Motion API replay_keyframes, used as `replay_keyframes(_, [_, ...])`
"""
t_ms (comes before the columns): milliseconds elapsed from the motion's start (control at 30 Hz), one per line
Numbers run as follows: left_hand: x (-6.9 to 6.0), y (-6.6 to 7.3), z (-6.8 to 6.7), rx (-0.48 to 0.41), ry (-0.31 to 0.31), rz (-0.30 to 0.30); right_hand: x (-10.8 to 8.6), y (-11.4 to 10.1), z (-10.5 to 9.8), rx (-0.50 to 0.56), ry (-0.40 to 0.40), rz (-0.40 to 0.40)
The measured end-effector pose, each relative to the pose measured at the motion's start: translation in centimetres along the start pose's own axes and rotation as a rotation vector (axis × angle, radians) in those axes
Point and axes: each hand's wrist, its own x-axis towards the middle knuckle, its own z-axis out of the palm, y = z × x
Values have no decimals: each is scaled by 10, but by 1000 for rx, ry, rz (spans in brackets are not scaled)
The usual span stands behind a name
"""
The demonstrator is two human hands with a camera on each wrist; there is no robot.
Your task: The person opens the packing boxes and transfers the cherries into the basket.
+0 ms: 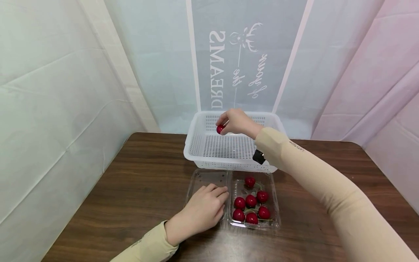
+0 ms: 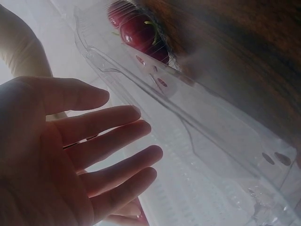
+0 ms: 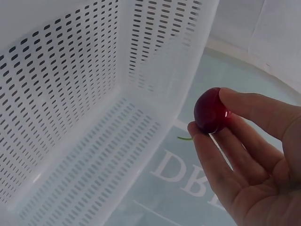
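Observation:
Over the white perforated basket (image 1: 230,159), my right hand (image 1: 240,122) pinches a dark red cherry (image 1: 220,129) between thumb and fingers. In the right wrist view the cherry (image 3: 210,110) shows a short green stem below it. My left hand (image 1: 204,209) lies at the lid half of an open clear plastic box (image 1: 209,176), close to its middle fold. The left wrist view shows that hand's fingers (image 2: 124,136) spread and nearly straight, holding nothing. Several red cherries (image 1: 251,201), some with green stems, lie in the box's right half.
The basket stands at the back of the dark wooden table (image 1: 144,174), directly behind the box. A grey-blue curtain with white lettering (image 1: 217,69) hangs behind it. White cloth (image 1: 59,91) closes off the left side, and more cloth hangs at the right.

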Motion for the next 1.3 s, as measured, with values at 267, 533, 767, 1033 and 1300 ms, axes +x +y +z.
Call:
replay_keyframes(267, [-1, 0, 1, 4, 1, -1, 13, 5, 4, 23, -4, -8])
replay_keyframes(533, [-1, 1, 1, 7, 13, 0, 28, 10, 5, 16, -12, -15])
replay_keyframes(767, [-1, 0, 1, 10, 9, 2, 44, 13, 13, 25, -43, -38])
replay_keyframes(1033, [-2, 0, 1, 11, 22, 4, 56, 12, 23, 53, -63, -31])
replay_keyframes(1300, [-1, 1, 0, 21, 28, 12, 66, 23, 33, 54, -89, 4])
